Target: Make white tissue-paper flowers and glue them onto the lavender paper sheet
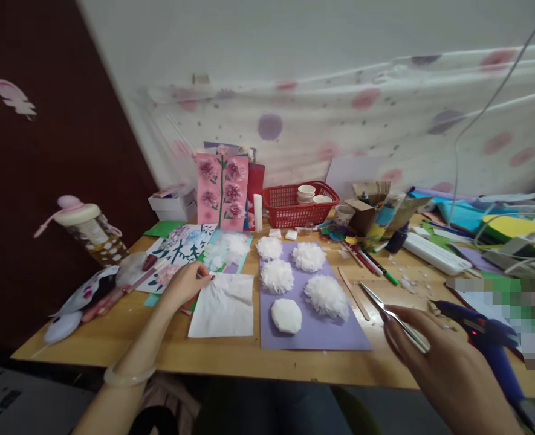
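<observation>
My left hand (pixel 190 283) pinches the upper left corner of a white tissue square (pixel 224 311) lying on the table. Metal tweezers (pixel 394 317) are held between the fingers of my right hand (pixel 430 344), their tips pointing up and left over the table. Between the hands lies a purple sheet (pixel 310 340). On it are several fluffy white paper flowers (pixel 326 296) and a flat white round piece (pixel 286 316) near the front edge. A wooden stick (pixel 353 293) rests right of the sheet.
A blue glue gun (pixel 489 332) lies beyond my right hand. Behind stand a red basket (pixel 298 211) with paper cups, a pink flower picture (pixel 222 193) and a cardboard box (pixel 362 211). A bottle (pixel 92 232) is at the left; a white power strip (pixel 437 254) lies right.
</observation>
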`<state>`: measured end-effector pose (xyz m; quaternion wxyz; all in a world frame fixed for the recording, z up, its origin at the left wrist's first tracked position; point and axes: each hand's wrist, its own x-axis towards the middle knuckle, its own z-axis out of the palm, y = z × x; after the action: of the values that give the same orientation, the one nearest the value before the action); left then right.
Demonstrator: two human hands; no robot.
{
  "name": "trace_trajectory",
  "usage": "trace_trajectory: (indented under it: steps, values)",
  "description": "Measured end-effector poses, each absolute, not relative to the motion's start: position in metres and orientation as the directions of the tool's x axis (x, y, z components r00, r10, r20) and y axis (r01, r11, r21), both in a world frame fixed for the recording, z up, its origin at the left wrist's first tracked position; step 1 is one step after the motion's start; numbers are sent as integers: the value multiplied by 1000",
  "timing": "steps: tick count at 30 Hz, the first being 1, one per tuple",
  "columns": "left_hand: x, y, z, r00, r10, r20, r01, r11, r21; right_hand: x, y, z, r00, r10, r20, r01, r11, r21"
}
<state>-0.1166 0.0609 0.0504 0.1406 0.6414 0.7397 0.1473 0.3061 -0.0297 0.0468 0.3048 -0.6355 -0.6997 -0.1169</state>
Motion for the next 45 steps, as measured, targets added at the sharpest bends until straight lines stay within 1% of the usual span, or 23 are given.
trace_trajectory:
  steps: [3, 6, 9, 13, 15, 18, 20, 22, 24, 26, 29, 31, 34, 37, 40, 42, 45]
  values:
    - [-112, 59, 47, -235, 972, 17, 879, 205, 430, 293, -35, 48, -43, 767, 641, 925, 273, -264]
    - [-110, 55, 42, -292, 956, 33, 834, 238, 497, 286, -38, 42, -85, 783, 616, 875, 354, -329]
    - [-113, 49, 40, -333, 937, 107, 778, 208, 593, 284, -43, 34, -64, 797, 600, 819, 386, -425]
    - [-113, 36, 45, -344, 904, 254, 676, 50, 735, 280, -50, 30, -23, 822, 569, 740, 396, -543]
    - [-108, 26, 50, -337, 888, 313, 619, -41, 784, 275, -52, 31, -45, 816, 576, 710, 432, -556]
    - [-96, 6, 63, -316, 874, 369, 530, -160, 833, 262, -49, 30, -97, 781, 616, 628, 528, -571]
    - [-87, -7, 73, -297, 861, 413, 419, -271, 867, 250, -45, 28, -123, 773, 623, 554, 574, -603]
    - [-76, -18, 83, -258, 847, 465, 314, -382, 869, 237, -39, 25, -155, 794, 588, 479, 581, -658]
    - [-64, -24, 91, -235, 822, 518, 225, -473, 852, 224, -36, 25, -225, 815, 534, 400, 577, -712]
    - [-51, -28, 96, -229, 805, 548, 152, -526, 837, 213, -35, 26, -304, 816, 492, 318, 574, -755]
    - [-35, -29, 97, -220, 829, 514, 90, -508, 857, 201, -38, 31, -415, 795, 443, 233, 564, -792]
    - [-28, -28, 96, -214, 856, 470, 60, -469, 881, 197, -42, 34, -452, 781, 431, 196, 559, -806]
    - [-25, -26, 94, -210, 868, 450, 44, -452, 891, 194, -46, 36, -385, 779, 495, 170, 587, -792]
    - [-26, -22, 93, -205, 865, 459, 38, -461, 886, 191, -46, 39, -283, 776, 563, 185, 620, -762]
    - [-28, -20, 91, -196, 868, 456, 32, -460, 887, 188, -45, 44, -214, 770, 602, 189, 637, -748]
    - [-30, -18, 88, -208, 864, 459, 47, -460, 887, 188, -44, 45, -181, 780, 599, 181, 625, -759]
    - [-32, -15, 85, -246, 844, 477, 80, -473, 877, 191, -44, 41, -178, 827, 533, 160, 559, -814]
